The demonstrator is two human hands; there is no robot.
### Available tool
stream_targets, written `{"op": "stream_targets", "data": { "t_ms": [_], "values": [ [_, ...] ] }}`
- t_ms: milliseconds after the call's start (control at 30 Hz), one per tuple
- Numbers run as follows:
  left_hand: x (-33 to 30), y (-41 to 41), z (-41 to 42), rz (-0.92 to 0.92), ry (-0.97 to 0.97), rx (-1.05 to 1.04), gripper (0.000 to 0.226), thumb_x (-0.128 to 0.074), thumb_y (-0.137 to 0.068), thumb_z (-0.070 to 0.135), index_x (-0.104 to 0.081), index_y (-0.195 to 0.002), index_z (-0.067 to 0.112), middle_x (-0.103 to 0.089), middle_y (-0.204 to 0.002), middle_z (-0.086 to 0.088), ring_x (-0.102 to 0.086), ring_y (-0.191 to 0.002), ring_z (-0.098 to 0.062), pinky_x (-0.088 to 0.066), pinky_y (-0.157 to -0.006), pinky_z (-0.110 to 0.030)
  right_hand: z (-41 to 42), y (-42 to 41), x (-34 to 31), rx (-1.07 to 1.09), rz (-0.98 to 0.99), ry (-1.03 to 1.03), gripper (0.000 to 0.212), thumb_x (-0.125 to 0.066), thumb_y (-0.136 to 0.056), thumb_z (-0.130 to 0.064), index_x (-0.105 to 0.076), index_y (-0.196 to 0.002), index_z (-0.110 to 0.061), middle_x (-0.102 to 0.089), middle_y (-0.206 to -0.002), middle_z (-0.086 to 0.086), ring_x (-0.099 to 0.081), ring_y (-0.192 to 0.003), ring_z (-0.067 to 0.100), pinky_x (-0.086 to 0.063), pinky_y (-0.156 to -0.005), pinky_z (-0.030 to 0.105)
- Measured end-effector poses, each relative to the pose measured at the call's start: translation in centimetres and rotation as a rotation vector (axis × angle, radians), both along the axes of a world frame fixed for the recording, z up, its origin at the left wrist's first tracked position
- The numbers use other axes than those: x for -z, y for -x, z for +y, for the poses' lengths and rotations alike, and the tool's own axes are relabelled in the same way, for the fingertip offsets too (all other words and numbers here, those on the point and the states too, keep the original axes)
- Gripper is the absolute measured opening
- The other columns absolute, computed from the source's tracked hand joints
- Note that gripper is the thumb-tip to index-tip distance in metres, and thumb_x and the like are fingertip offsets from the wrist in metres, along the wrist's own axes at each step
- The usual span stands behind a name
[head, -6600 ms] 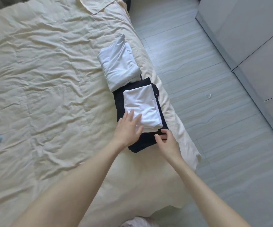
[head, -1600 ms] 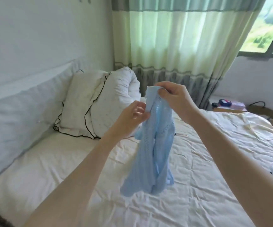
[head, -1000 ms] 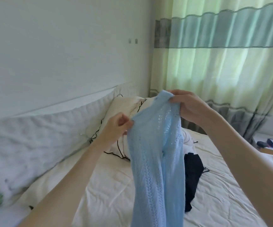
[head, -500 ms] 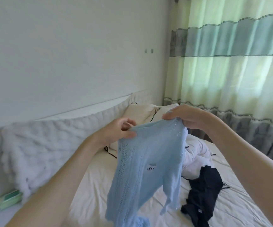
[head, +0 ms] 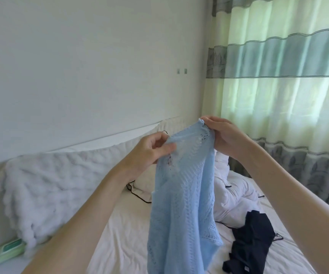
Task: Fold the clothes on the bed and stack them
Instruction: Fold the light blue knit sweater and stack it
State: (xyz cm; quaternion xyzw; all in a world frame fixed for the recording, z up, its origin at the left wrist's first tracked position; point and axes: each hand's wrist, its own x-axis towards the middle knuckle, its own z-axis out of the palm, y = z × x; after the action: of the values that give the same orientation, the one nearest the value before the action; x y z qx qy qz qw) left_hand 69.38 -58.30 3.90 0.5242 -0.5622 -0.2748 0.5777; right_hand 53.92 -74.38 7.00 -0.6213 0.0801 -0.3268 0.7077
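Observation:
A light blue knitted top (head: 181,206) hangs in the air in front of me, over the bed (head: 124,240). My left hand (head: 149,149) pinches its upper left edge. My right hand (head: 223,135) grips its upper right corner, a little higher. The knit drops down past the bottom of the frame. A crumpled black garment (head: 250,244) lies on the sheet at the lower right. The folded stack is out of view.
White pillows with black piping (head: 232,196) lie behind the top. A fluffy white headboard cover (head: 56,180) runs along the wall at left, with a green packet (head: 9,251) beside it. Green and grey curtains (head: 282,91) hang at right.
Since the stack was patted down, I turned to the head of the bed and lifted the blue top. In the last second both hands shifted along its upper edge.

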Motion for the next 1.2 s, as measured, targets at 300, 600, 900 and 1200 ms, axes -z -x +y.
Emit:
{"op": "stream_targets", "data": {
  "t_ms": [300,600,900,1200],
  "values": [
    [2.6,-1.2,0.8,-0.32,-0.372,0.085,0.023,-0.07,-0.085,0.024,-0.059,-0.087,0.003,-0.06,-0.077,0.004,-0.054,-0.073,-0.007,-0.041,-0.069,-0.017,-0.8,2.3,-0.9,0.325,0.112,0.354,0.024,-0.048,-0.096,-0.006,-0.059,-0.076,-0.01,-0.054,-0.071,0.003,-0.049,-0.066,0.013,-0.041,-0.066,0.023],
    [4.4,-3.2,-0.4,-0.937,-0.29,-0.694,0.014,-0.061,-0.088,0.036,-0.055,-0.093,0.024,-0.061,-0.081,0.005,-0.057,-0.08,-0.022,-0.04,-0.068,-0.029,-1.4,4.6,1.1,0.395,0.462,0.736,0.01,-0.065,-0.088,-0.019,-0.062,-0.085,-0.011,-0.058,-0.076,0.002,-0.05,-0.069,0.01,-0.039,-0.068,0.022],
    [5.8,-5.1,0.7,-0.901,-0.182,-0.808,0.025,-0.063,-0.088,0.026,-0.05,-0.069,0.016,-0.04,-0.061,0.005,-0.043,-0.074,-0.02,-0.029,-0.057,-0.03,-4.5,7.3,2.4,0.852,0.55,0.885,0.019,-0.069,-0.085,-0.015,-0.072,-0.1,-0.004,-0.058,-0.086,0.007,-0.051,-0.081,0.02,-0.035,-0.071,0.027],
    [4.1,-6.0,1.5,-0.15,-0.408,-0.112,0.016,-0.068,-0.083,0.014,-0.072,-0.067,0.017,-0.059,-0.067,0.006,-0.056,-0.066,-0.005,-0.042,-0.064,-0.017,-5.7,8.6,3.6,0.871,0.807,1.052,0.019,-0.058,-0.09,-0.014,-0.073,-0.092,-0.003,-0.071,-0.091,0.016,-0.061,-0.088,0.034,-0.046,-0.074,0.038]
  ]
}}
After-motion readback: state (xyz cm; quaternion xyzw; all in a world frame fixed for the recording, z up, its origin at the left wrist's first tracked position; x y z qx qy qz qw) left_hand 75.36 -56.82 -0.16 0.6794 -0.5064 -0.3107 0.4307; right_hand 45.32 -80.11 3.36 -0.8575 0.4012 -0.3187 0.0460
